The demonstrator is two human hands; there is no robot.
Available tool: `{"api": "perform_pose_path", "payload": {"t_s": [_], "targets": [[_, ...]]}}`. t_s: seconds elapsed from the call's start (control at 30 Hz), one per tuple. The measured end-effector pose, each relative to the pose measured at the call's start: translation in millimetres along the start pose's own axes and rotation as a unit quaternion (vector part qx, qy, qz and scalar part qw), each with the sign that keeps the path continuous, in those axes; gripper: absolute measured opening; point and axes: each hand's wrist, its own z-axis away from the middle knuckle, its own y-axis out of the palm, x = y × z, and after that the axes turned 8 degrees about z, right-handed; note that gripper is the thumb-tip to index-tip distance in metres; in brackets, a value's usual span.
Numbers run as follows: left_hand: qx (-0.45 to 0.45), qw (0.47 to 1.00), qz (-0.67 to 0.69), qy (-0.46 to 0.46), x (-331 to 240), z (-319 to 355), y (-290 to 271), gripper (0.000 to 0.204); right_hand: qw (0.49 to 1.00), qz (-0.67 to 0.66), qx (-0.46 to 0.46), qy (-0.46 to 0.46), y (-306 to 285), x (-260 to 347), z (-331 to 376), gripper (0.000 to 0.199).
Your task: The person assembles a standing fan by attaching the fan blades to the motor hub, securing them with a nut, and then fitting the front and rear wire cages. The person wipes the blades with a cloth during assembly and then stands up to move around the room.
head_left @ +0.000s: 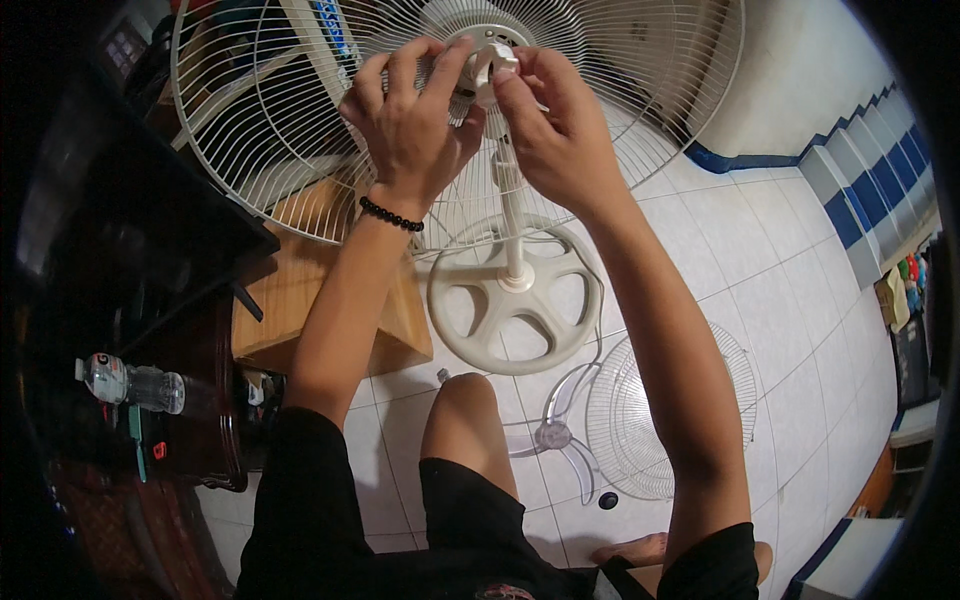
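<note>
Evidently the relation that counted lay at top centre of the frame, where a white plastic piece (497, 65) stood in front of the fan's motor housing (503, 33). The right hand (560, 130) was the nearer, its thumb and forefinger pinching the piece from the right. The left hand (412, 130) came in from the left, fingers parted and curved, their tips close to the piece (whether they touched it, I could not tell). The piece's longer side ran roughly up and down the frame, though the right fingers hid part of it.

Behind both hands spread the wire rear grille (250, 130), leaving open room only on the near side. Below, the pole (511, 200) dropped to a round base (516, 362) at centre. A translucent blade (552, 434), a loose wire grille (640, 420) and a small black disc (608, 500) lay lower right of centre, on the tiled floor, well apart from the hands. A wooden box (285, 330) crowded the left forearm.
</note>
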Motion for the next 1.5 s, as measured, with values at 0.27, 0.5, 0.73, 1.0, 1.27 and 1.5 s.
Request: {"api": "perform_pose_path", "payload": {"t_s": [0.27,0.5,0.73,1.0,1.27,1.5], "targets": [[0.026,0.997,-0.060,0.033,7,-2,-2,0.059,0.997,0.033,0.067,0.008,-29,-11,27,0.020],[0.023,0.998,-0.021,0.046,6,-5,-2,0.063,0.997,0.073,0.008,-0.025,-11,-43,8,0.015],[0.024,0.998,-0.016,0.053,8,-6,-1,0.063,0.985,0.164,-0.045,-0.038,4,-38,-5,0.022],[0.021,0.997,-0.035,0.062,8,-8,0,0.062,0.983,0.143,-0.080,-0.086,21,-33,5,0.049],[0.024,0.996,-0.039,0.083,-16,-28,-23,0.051,0.953,0.257,-0.102,-0.128,21,-23,1,0.043],[0.013,0.992,-0.063,0.111,-6,-28,-11,0.035,0.964,0.234,-0.104,-0.072,14,-18,-9,0.037]]}}
